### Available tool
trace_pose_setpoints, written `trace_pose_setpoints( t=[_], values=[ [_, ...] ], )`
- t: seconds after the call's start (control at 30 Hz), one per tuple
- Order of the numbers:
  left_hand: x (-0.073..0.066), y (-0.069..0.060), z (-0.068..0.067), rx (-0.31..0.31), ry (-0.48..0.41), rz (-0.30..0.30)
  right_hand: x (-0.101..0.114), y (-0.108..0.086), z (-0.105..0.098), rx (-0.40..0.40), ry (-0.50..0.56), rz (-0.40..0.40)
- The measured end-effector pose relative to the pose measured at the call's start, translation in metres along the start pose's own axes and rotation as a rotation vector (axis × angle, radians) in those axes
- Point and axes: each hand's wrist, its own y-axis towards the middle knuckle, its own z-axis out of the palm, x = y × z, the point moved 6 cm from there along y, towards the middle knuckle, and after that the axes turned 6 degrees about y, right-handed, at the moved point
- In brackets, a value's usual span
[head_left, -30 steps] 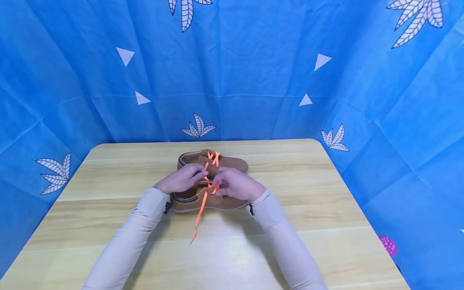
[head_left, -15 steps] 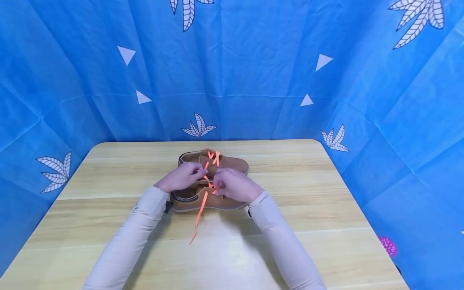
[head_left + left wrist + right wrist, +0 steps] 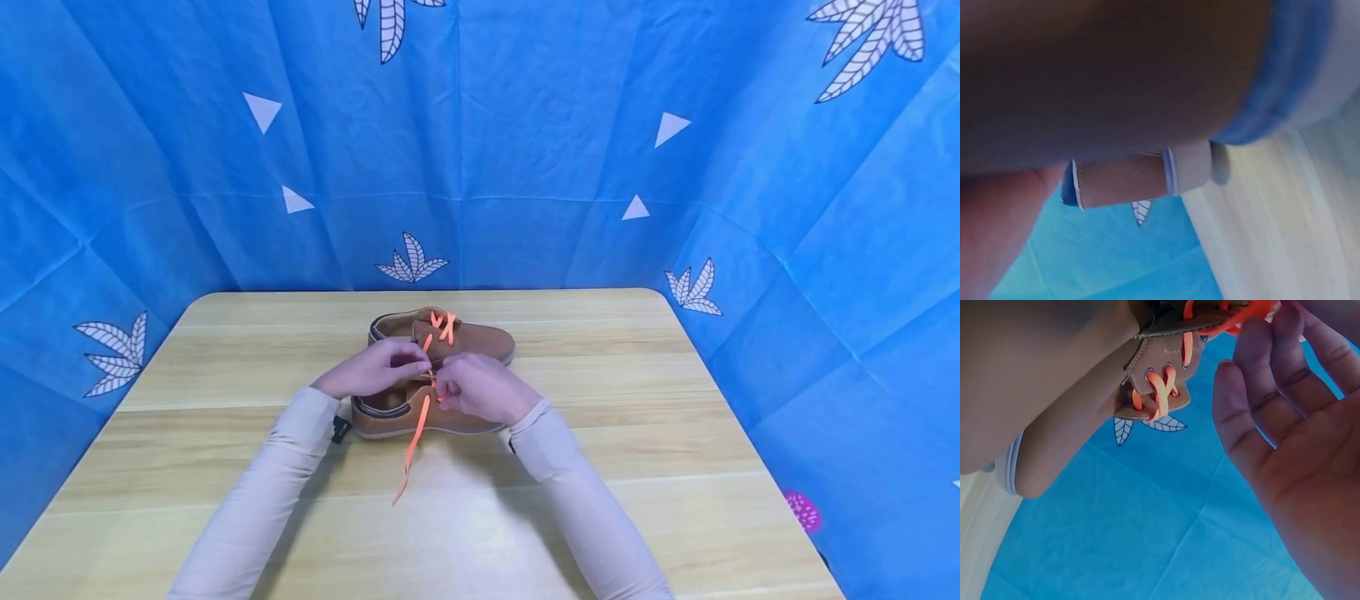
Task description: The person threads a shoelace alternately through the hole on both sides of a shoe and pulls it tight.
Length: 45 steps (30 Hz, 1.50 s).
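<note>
Two brown lace-up shoes lie side by side on the table in the head view, toes to the right: a near shoe [image 3: 397,423] and a far shoe [image 3: 487,338]. Orange shoelace [image 3: 415,446] hangs from the near shoe down onto the tabletop. My left hand [image 3: 377,367] pinches lace over the near shoe's opening, its fingertips partly covering it. Over the eyelets, my right hand [image 3: 483,387] holds a bit of the same lace between thumb and fingers. The right wrist view shows curled fingers [image 3: 1285,369] beside the orange lace [image 3: 1250,314]; the fingertips' contact is partly hidden.
A pale wooden table [image 3: 600,400] carries the shoes. Blue patterned cloth [image 3: 525,150] hangs behind and on both sides. The far shoe has its own orange lace [image 3: 447,327] threaded through the eyelets.
My right hand has shifted slightly left, closer to the left fingertips, and covers more of the lace. The left hand has dipped a little. Both shoes and the hanging lace stay put.
</note>
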Motion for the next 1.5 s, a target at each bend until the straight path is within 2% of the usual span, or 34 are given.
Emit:
trace_pose_setpoints(
  t=[0.13,0.27,0.4,0.53,0.73,0.97,1.1,1.33,1.5],
  values=[
    [0.001,-0.001,-0.002,0.015,-0.04,0.062,0.0,0.001,0.001,0.002,0.011,0.006],
    [-0.004,0.0,-0.003,0.013,-0.003,0.067,-0.001,0.002,0.003,0.013,0.03,0.008],
    [-0.01,0.004,0.0,0.022,0.035,0.003,-0.002,0.001,0.003,0.021,0.028,0.004],
    [-0.01,0.007,0.0,0.014,0.052,-0.055,-0.001,0.001,0.002,0.025,0.028,0.006],
    [-0.009,0.009,-0.003,0.005,0.035,-0.114,0.001,0.0,0.002,0.004,-0.002,-0.002],
    [-0.004,0.013,0.0,0.02,0.007,-0.177,0.002,-0.001,0.001,0.01,-0.046,-0.018],
    [-0.005,0.015,0.001,-0.013,0.009,-0.213,0.0,-0.003,0.0,0.033,-0.02,-0.003],
    [-0.004,0.011,0.001,-0.084,-0.077,-0.278,-0.003,-0.005,0.002,0.077,0.038,0.04],
    [0.005,0.005,-0.006,-0.125,-0.026,-0.309,-0.006,-0.006,-0.001,0.097,0.114,0.032]
  ],
)
